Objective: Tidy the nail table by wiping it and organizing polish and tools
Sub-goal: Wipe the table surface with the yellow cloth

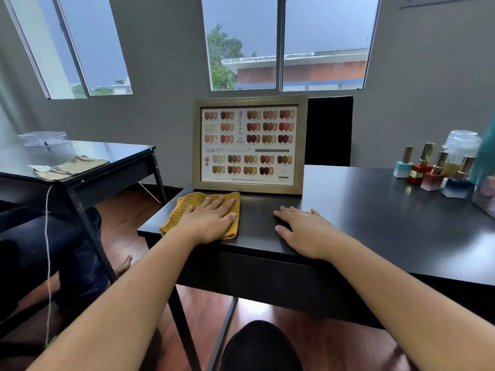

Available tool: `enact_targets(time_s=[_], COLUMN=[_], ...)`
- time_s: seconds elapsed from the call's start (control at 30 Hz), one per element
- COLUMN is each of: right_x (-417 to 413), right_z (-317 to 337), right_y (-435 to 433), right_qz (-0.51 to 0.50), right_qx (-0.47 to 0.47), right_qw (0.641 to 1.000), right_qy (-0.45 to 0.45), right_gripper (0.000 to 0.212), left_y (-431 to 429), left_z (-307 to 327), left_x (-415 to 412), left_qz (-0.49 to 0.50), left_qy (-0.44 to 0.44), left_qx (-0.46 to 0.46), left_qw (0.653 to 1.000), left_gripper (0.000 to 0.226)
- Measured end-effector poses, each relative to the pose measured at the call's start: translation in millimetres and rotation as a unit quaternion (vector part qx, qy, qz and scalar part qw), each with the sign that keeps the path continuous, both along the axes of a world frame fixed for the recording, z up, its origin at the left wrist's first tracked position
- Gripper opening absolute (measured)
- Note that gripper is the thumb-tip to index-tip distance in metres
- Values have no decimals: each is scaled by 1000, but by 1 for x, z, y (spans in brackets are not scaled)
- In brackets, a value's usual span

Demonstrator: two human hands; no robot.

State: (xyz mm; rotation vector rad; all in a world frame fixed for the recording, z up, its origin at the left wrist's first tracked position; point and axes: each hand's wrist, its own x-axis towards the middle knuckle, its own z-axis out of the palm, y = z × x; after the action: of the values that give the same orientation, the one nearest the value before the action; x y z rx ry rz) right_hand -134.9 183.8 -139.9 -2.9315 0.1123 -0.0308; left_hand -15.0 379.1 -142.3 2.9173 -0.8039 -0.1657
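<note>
A folded mustard-yellow cloth [184, 207] lies at the left end of the black nail table [375, 210]. My left hand [211, 218] presses flat on it, fingers spread. Just right of the cloth, my right hand [305, 228] rests flat on the bare tabletop and holds nothing. A framed nail colour chart [249, 145] stands upright right behind both hands. Several nail polish bottles [434, 170] with gold caps stand grouped at the table's far right.
A clear jar [462, 148] and a teal object [486, 156] stand behind the bottles. A black chair back [329, 129] rises behind the table. To the left stands a second dark table [120, 162] carrying a beige cloth [75, 167] and a clear box [45, 140].
</note>
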Motion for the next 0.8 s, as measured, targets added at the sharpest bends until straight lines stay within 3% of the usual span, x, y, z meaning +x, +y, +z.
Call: enact_targets(time_s=[0.17, 0.37, 0.47, 0.53, 0.6, 0.7, 0.8], right_x=[-1, 1, 2, 8, 18, 39, 57], right_z=[-1, 3, 15, 31, 50, 63, 58], right_y=[0, 0, -2, -3, -2, 11, 39], right_qz=[0, 2, 9, -1, -12, -5, 3], right_qx=[0, -3, 79, 148, 177, 171, 114], right_qw=[1000, 1000, 996, 982, 970, 967, 986], right_qy=[-4, -3, -44, -114, -164, -187, -119], right_gripper=[52, 52, 45, 39, 37, 33, 41], left_y=[-11, 11, 28, 38, 48, 63, 67], left_z=[-1, -6, -2, 5, 13, 18, 14], left_x=[-5, -10, -7, -4, 3, 11, 13], left_qz=[38, -103, -138, -77, 25, 154, 214], left_qy=[-3, -19, 13, -7, -83, -89, -95], left_qx=[1, 4, -111, -254, -285, -144, -66], left_qw=[999, 995, 984, 964, 955, 973, 970], left_gripper=[56, 51, 51, 47, 47, 50, 58])
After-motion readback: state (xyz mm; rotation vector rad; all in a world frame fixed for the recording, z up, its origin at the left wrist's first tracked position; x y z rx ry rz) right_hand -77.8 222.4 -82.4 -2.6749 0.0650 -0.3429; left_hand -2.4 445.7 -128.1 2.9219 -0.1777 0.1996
